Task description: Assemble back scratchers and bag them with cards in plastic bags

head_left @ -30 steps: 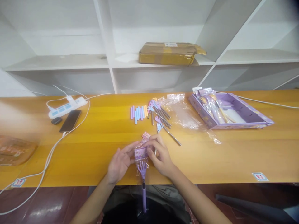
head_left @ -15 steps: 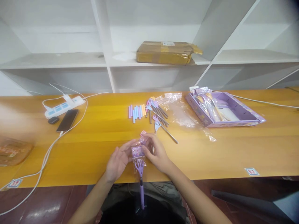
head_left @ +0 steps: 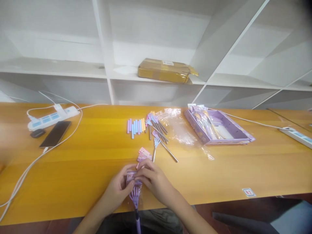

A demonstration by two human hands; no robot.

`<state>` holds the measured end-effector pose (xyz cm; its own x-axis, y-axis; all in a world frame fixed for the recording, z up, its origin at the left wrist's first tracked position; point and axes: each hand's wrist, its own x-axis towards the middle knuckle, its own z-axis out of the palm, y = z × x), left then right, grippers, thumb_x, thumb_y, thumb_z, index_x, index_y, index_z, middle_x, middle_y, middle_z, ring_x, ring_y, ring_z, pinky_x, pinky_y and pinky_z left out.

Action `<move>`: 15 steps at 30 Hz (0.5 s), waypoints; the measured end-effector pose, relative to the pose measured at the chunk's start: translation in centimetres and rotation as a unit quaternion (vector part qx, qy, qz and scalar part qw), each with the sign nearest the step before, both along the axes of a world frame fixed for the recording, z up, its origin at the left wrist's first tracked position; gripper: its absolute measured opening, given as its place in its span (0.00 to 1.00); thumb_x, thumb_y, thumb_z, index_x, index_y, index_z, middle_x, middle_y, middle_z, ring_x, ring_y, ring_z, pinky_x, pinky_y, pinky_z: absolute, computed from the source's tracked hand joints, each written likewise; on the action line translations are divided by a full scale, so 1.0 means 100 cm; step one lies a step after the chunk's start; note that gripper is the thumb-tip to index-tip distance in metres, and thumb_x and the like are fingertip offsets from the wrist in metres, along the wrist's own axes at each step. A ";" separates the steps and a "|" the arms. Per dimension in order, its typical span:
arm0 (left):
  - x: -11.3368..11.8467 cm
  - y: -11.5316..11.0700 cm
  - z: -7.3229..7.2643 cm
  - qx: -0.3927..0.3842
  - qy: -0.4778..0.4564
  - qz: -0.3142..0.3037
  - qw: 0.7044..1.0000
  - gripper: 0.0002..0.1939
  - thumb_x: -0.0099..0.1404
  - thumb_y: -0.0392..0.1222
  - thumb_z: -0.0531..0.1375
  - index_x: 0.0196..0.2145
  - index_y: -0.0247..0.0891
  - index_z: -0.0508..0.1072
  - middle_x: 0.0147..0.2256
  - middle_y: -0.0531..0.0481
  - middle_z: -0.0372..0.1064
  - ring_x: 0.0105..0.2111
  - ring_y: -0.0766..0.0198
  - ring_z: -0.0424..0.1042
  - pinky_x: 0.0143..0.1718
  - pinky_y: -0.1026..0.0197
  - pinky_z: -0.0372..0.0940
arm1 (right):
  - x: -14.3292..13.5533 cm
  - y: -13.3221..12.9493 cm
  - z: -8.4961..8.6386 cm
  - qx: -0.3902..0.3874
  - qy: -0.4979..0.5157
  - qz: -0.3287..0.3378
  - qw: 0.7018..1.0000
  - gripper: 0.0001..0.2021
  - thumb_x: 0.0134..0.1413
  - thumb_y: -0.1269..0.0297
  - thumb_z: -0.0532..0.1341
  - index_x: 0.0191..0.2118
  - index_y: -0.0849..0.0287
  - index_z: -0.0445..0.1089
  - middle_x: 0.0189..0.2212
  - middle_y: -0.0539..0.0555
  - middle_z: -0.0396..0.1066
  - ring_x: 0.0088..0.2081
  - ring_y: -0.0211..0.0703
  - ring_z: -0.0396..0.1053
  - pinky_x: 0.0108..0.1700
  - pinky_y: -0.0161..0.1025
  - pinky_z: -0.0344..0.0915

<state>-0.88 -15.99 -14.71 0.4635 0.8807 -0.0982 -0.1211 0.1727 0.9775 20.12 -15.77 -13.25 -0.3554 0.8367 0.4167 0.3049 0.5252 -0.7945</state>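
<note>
- Left hand point(head_left: 119, 188) and right hand point(head_left: 155, 180), fingers pinched on the purple header card point(head_left: 130, 176) of a clear bag point(head_left: 140, 192).
- The bagged purple back scratcher point(head_left: 135, 197) juts past the table's point(head_left: 219, 177) near edge.
- Pink cards point(head_left: 144, 152) lie just beyond the fingers.

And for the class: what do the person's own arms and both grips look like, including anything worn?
The left grip and right grip are ungloved human hands. The forearms taper towards bare wrists, with no sleeve, watch or bracelet in view. Some fingers are partly hidden, so rings can't be ruled out.
</note>
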 end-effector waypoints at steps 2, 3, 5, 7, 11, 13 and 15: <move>-0.002 -0.001 0.000 -0.001 0.013 -0.011 1.000 0.26 0.74 0.51 0.64 0.64 0.42 0.68 0.57 0.41 0.76 0.54 0.54 0.77 0.58 0.55 0.71 | -0.001 -0.005 -0.001 -0.003 0.003 0.002 1.000 0.07 0.73 0.67 0.62 0.46 0.54 0.79 0.48 0.56 0.69 0.46 0.41 0.74 0.49 0.39 0.72; -0.003 -0.002 0.000 -0.001 0.017 -0.019 1.000 0.26 0.74 0.51 0.64 0.65 0.42 0.67 0.58 0.41 0.75 0.54 0.54 0.77 0.58 0.55 0.71 | -0.001 -0.007 -0.001 -0.005 0.007 0.000 1.000 0.08 0.74 0.67 0.61 0.46 0.54 0.79 0.48 0.56 0.68 0.46 0.41 0.74 0.48 0.39 0.72; -0.005 -0.002 0.000 0.002 0.026 -0.031 0.999 0.27 0.74 0.53 0.64 0.65 0.42 0.67 0.59 0.41 0.75 0.55 0.53 0.77 0.58 0.55 0.70 | 0.000 -0.010 0.004 -0.024 0.008 0.005 1.000 0.08 0.75 0.65 0.61 0.47 0.54 0.79 0.49 0.57 0.67 0.48 0.42 0.73 0.50 0.39 0.72; -0.007 0.000 0.001 0.004 0.052 -0.028 0.998 0.26 0.74 0.56 0.62 0.64 0.42 0.69 0.58 0.41 0.76 0.54 0.52 0.77 0.56 0.56 0.71 | 0.002 -0.011 0.011 -0.065 0.014 0.020 0.998 0.10 0.76 0.62 0.59 0.48 0.53 0.79 0.50 0.57 0.68 0.52 0.44 0.72 0.55 0.42 0.70; -0.006 0.004 0.004 -0.012 0.093 -0.007 0.996 0.25 0.74 0.60 0.61 0.59 0.41 0.72 0.53 0.42 0.79 0.49 0.52 0.80 0.50 0.57 0.72 | 0.001 -0.010 0.018 -0.134 0.058 0.002 0.989 0.15 0.77 0.57 0.56 0.42 0.55 0.78 0.47 0.56 0.70 0.51 0.45 0.70 0.56 0.44 0.67; -0.004 0.005 0.006 -0.022 0.086 -0.007 0.996 0.26 0.72 0.60 0.64 0.58 0.41 0.71 0.51 0.41 0.81 0.47 0.52 0.81 0.48 0.57 0.72 | -0.002 -0.009 0.013 -0.184 0.072 -0.023 0.980 0.11 0.73 0.55 0.63 0.39 0.56 0.73 0.43 0.53 0.70 0.42 0.42 0.69 0.46 0.40 0.68; -0.002 0.005 0.008 -0.027 0.077 -0.014 0.997 0.27 0.71 0.61 0.65 0.58 0.41 0.70 0.50 0.42 0.81 0.45 0.53 0.81 0.46 0.58 0.73 | -0.006 -0.009 0.006 -0.255 0.097 -0.034 0.961 0.12 0.65 0.55 0.69 0.41 0.54 0.68 0.35 0.47 0.67 0.33 0.38 0.65 0.36 0.36 0.63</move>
<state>-1.07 -15.51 -13.90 0.4640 0.8588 -0.2170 0.0353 0.2269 0.9733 19.57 -16.69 -12.63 -0.2497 0.9683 -0.0013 0.1444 0.0359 -0.9889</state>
